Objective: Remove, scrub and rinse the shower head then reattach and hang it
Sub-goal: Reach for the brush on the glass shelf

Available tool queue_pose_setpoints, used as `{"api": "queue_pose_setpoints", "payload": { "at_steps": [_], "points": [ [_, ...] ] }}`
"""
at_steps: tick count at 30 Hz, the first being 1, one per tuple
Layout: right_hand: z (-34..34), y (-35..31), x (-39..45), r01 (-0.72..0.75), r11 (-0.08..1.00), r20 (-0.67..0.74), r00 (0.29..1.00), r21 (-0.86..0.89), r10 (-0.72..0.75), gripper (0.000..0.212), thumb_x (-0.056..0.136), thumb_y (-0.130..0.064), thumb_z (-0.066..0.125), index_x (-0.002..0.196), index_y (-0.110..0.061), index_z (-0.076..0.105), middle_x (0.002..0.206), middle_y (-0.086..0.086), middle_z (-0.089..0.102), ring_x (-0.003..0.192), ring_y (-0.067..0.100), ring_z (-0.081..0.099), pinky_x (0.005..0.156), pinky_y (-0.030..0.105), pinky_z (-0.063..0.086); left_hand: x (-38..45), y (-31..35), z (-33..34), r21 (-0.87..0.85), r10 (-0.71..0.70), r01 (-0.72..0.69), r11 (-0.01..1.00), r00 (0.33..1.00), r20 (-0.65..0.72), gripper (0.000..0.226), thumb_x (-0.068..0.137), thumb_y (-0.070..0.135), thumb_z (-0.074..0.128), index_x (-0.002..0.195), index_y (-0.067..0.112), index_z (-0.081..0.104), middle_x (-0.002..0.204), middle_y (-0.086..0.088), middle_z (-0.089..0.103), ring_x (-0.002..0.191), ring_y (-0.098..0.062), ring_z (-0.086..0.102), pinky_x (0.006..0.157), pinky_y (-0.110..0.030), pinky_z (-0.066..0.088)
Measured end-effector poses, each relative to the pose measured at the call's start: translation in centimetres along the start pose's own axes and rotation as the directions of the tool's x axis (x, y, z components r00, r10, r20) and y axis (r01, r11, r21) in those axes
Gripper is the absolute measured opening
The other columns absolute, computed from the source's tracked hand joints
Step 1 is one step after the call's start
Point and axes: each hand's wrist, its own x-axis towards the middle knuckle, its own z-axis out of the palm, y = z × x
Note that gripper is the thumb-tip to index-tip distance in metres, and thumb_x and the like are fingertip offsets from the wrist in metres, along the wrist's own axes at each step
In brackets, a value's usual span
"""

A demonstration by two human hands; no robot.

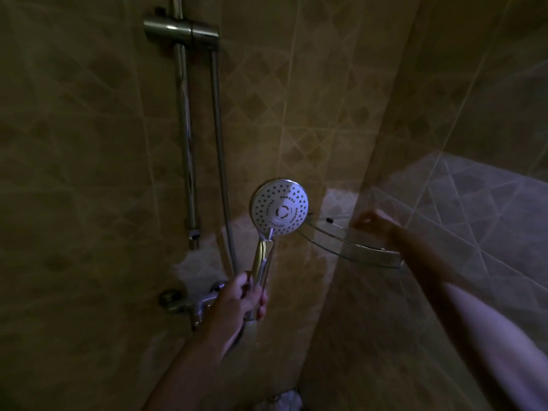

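We have the shower head point(280, 207) off its holder point(181, 30) and upright in our left hand point(241, 298), whose grip is clamped round the lower part of the chrome handle, with the spray face turned toward us. The holder sits empty high on the rail point(186, 137), and the hose point(221, 161) hangs down beside the rail toward the tap point(192, 304); whether the hose is joined to the handle we cannot tell, since our hand covers that end. Our right hand point(372, 225) is out over the glass corner shelf point(355, 247), fingers curled loosely; the dim light hides whether it has anything in it. We judge the removal to be in hand and the scrubbing not yet begun. The next move seems to call for something to scrub with, perhaps from that shelf, while the left hand keeps the face steady and tilted toward us.
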Motion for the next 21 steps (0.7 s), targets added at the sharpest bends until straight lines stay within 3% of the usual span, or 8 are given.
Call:
{"api": "queue_pose_setpoints", "payload": {
  "at_steps": [3, 6, 8, 12, 16, 19, 21],
  "points": [
    [0.3, 1.5, 2.9, -0.038, 0.939, 0.032, 0.998, -0.343, 0.052, 0.027, 0.093, -0.022, 0.063, 0.111, -0.002, 0.065, 0.104, 0.010, 0.060, 0.096, 0.024, 0.056, 0.086, 0.033, 0.043, 0.0, -1.0, -0.2, -0.023, -0.036, 0.036, 0.999, 0.999, 0.002, 0.009, 0.089, 0.010, 0.054, 0.096, 0.004, 0.057, 0.073, -0.007, 0.057, 0.057, -0.015, 0.055, 0.051, -0.025, 0.045],
    [0.9, 3.6, 6.0, -0.052, 0.904, 0.039, 0.996, -0.425, 0.076, 0.031, 0.090, -0.018, 0.067, 0.115, -0.001, 0.063, 0.119, 0.019, 0.063, 0.103, 0.028, 0.060, 0.095, 0.041, 0.048, -0.3, -1.6, -0.3, -0.074, -0.068, 0.069, 0.995, 0.997, 0.026, 0.022, 0.080, 0.019, 0.060, 0.095, 0.003, 0.057, 0.073, -0.007, 0.059, 0.060, -0.017, 0.056, 0.053, -0.026, 0.047],
    [1.4, 4.3, 6.2, -0.067, 0.898, -0.019, 0.998, -0.435, 0.065, 0.030, 0.092, -0.018, 0.064, 0.118, -0.003, 0.060, 0.121, 0.016, 0.061, 0.092, 0.022, 0.057, 0.087, 0.036, 0.046, -0.6, -1.8, -0.3, -0.100, -0.076, 0.080, 0.992, 0.996, 0.045, 0.027, 0.081, 0.019, 0.061, 0.098, -0.001, 0.055, 0.076, -0.008, 0.059, 0.064, -0.019, 0.056, 0.058, -0.028, 0.048],
    [1.7, 3.9, 5.0, -0.067, 0.897, -0.084, 0.996, -0.436, 0.034, 0.030, 0.095, -0.022, 0.058, 0.121, -0.007, 0.056, 0.123, 0.015, 0.058, 0.111, 0.032, 0.055, 0.096, 0.042, 0.044, -0.9, -2.1, 0.0, -0.095, -0.088, 0.091, 0.991, 0.995, 0.037, 0.032, 0.083, 0.016, 0.057, 0.103, -0.008, 0.050, 0.075, -0.009, 0.058, 0.063, -0.019, 0.055, 0.058, -0.030, 0.045],
    [1.5, 2.5, 3.5, -0.071, 0.904, -0.151, 0.988, -0.422, 0.007, 0.028, 0.097, -0.015, 0.052, 0.120, 0.000, 0.054, 0.118, 0.018, 0.057, 0.105, 0.034, 0.055, 0.085, 0.036, 0.042, -0.7, -2.2, -0.2, -0.076, -0.110, 0.109, 0.991, 0.994, -0.006, 0.021, 0.090, 0.010, 0.052, 0.101, -0.009, 0.050, 0.074, -0.010, 0.058, 0.061, -0.020, 0.055, 0.054, -0.030, 0.043],
    [1.1, 1.4, 1.6, 0.000, 0.899, -0.216, 0.971, -0.437, -0.105, 0.027, 0.095, -0.008, 0.050, 0.121, 0.000, 0.053, 0.121, 0.023, 0.055, 0.103, 0.037, 0.056, 0.085, 0.044, 0.046, -0.8, -2.2, 0.0, -0.047, -0.127, 0.126, 0.991, 0.992, -0.020, 0.014, 0.093, 0.005, 0.047, 0.097, -0.007, 0.053, 0.072, -0.010, 0.058, 0.061, -0.020, 0.055, 0.053, -0.030, 0.044],
    [0.9, 1.1, -0.2, 0.084, 0.911, -0.229, 0.955, -0.404, -0.189, 0.023, 0.095, -0.006, 0.051, 0.118, -0.002, 0.051, 0.119, 0.021, 0.053, 0.104, 0.039, 0.058, 0.075, 0.041, 0.051, -1.2, -2.0, 0.1, -0.043, -0.127, 0.126, 0.991, 0.992, -0.016, 0.012, 0.094, 0.004, 0.046, 0.095, -0.005, 0.054, 0.070, -0.010, 0.059, 0.059, -0.021, 0.057, 0.053, -0.030, 0.045]
  ]
}}
